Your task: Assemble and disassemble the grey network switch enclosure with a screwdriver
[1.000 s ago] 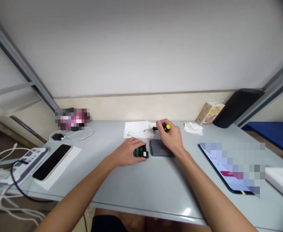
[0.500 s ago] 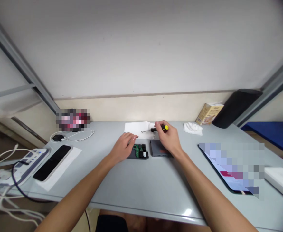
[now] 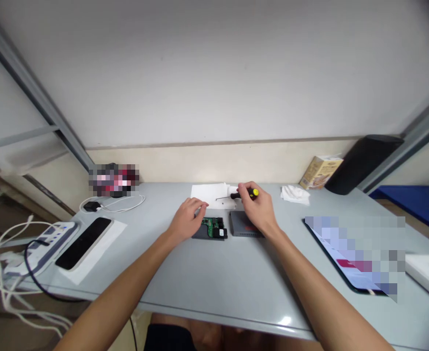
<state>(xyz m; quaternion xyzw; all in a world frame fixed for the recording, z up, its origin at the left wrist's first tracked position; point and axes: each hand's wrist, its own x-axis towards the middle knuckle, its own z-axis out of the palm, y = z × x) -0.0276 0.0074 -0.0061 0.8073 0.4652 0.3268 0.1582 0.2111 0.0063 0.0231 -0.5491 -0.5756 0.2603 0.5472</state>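
Observation:
My right hand (image 3: 257, 207) is closed on a black and yellow screwdriver (image 3: 240, 195), whose thin shaft points left over a sheet of white paper (image 3: 207, 195). A small dark speck lies on the paper below the shaft. Under that hand is a dark grey metal case (image 3: 241, 225), partly hidden. My left hand (image 3: 189, 218) rests at the left side of a green circuit board (image 3: 210, 228) in a dark tray, its fingers extended and apart. The palm hides the board's left end.
A phone (image 3: 84, 243), a power strip (image 3: 42, 246) and white cables (image 3: 122, 207) lie at the left. On the right are a tablet (image 3: 340, 258), crumpled tissue (image 3: 295, 194), a small box (image 3: 320, 171), a black cylinder (image 3: 362, 163) and a white object (image 3: 428, 273).
The whole view has shifted slightly, so things appear a little further right. A dark speck now shows on the paper under the screwdriver shaft. Both hands keep nearly the same pose.

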